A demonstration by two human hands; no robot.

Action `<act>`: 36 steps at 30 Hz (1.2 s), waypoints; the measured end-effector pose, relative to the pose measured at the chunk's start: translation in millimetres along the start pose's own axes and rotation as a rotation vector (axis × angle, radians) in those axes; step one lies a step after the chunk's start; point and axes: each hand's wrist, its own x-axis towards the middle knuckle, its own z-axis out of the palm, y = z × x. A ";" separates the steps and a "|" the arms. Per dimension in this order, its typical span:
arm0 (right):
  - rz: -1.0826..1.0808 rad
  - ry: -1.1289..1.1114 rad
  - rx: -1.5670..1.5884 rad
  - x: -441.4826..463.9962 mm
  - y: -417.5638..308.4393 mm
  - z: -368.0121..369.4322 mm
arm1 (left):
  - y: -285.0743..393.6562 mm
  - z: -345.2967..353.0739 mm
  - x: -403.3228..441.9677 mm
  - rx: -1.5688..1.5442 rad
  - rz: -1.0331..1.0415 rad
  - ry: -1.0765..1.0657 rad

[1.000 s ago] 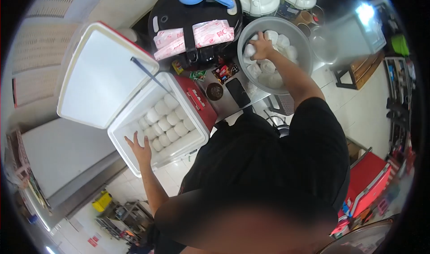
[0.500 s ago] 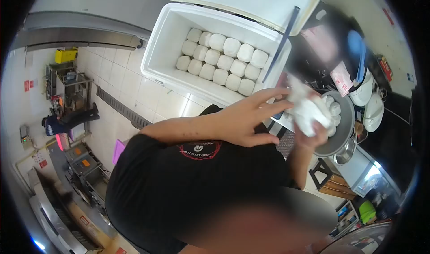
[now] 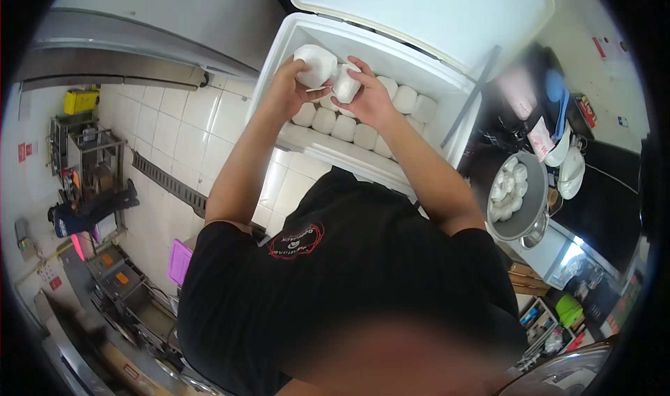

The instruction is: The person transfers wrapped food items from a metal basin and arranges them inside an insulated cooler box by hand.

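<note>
Two hands meet over an open white cooler box (image 3: 391, 53), the left hand (image 3: 284, 89) and right hand (image 3: 372, 101) each gripping a white-wrapped bundle (image 3: 315, 66), with rows of bundles (image 3: 345, 128) set inside and more not yet there, heaped in the grey pot (image 3: 534, 183).

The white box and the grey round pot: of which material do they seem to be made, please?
The white box looks like hard moulded plastic with a smooth, low sheen: its walls are thick and its corners rounded. The grey round pot looks like dull metal, perhaps aluminium, judging by its even, matte grey wall; grey plastic remains possible.
</note>
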 end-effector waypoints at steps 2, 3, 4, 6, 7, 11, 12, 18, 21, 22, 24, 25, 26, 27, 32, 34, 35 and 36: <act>-0.010 0.040 0.121 33.7 12.0 -18.2 | -4.5 -23.3 26.3 -0.074 -0.119 -0.012; 0.013 -0.034 0.120 47.9 16.6 -29.9 | -14.0 -34.0 42.2 0.009 -0.142 0.035; 0.037 -0.106 0.119 56.6 18.6 -38.5 | -19.3 -38.4 51.5 0.091 -0.165 0.083; 0.010 -0.093 0.025 69.4 17.3 -56.9 | -33.6 -48.3 67.4 0.130 -0.226 0.092; -0.008 -0.085 -0.077 68.8 14.5 -59.1 | -46.1 -52.7 76.6 0.200 -0.232 0.134; 0.009 0.042 -0.469 56.9 -3.9 -55.1 | -79.8 -51.8 100.4 0.369 -0.329 0.308; -0.020 0.075 -0.553 57.8 -3.4 -55.4 | -92.1 -58.5 112.5 0.367 -0.319 0.308; -0.115 0.280 -0.645 77.7 10.5 -57.1 | -102.7 -41.5 124.7 0.669 -0.063 0.527; -0.134 0.288 -0.637 89.6 16.6 -62.2 | -130.9 -49.3 140.2 1.014 0.113 0.600; -0.121 0.272 -0.704 89.8 16.9 -63.9 | -130.6 -54.1 145.3 1.033 0.119 0.588; -0.123 0.261 -0.732 86.8 15.1 -67.3 | -128.9 -64.6 153.1 1.088 0.095 0.459; -0.113 0.243 -0.775 84.3 14.2 -68.6 | -127.1 -67.9 158.1 1.092 0.092 0.450; -0.110 0.252 -0.772 81.3 10.9 -71.3 | -126.7 -71.3 162.5 1.206 0.120 0.395; -0.064 0.094 -0.584 75.9 3.9 -73.1 | -125.9 -69.3 161.7 1.312 0.149 0.341; 0.033 -0.259 -0.135 41.1 -23.9 -57.8 | -133.2 -60.5 153.8 1.465 0.375 0.256; 0.001 -0.336 -0.096 34.1 -30.2 -50.2 | -148.7 -79.5 184.9 1.452 0.352 0.065; 0.010 -0.337 -0.111 35.6 -32.1 -48.7 | -150.7 -81.9 186.9 1.438 0.354 0.076; -0.011 -0.233 -0.223 37.7 -32.5 -48.7 | -135.6 -70.6 172.2 1.471 0.259 0.123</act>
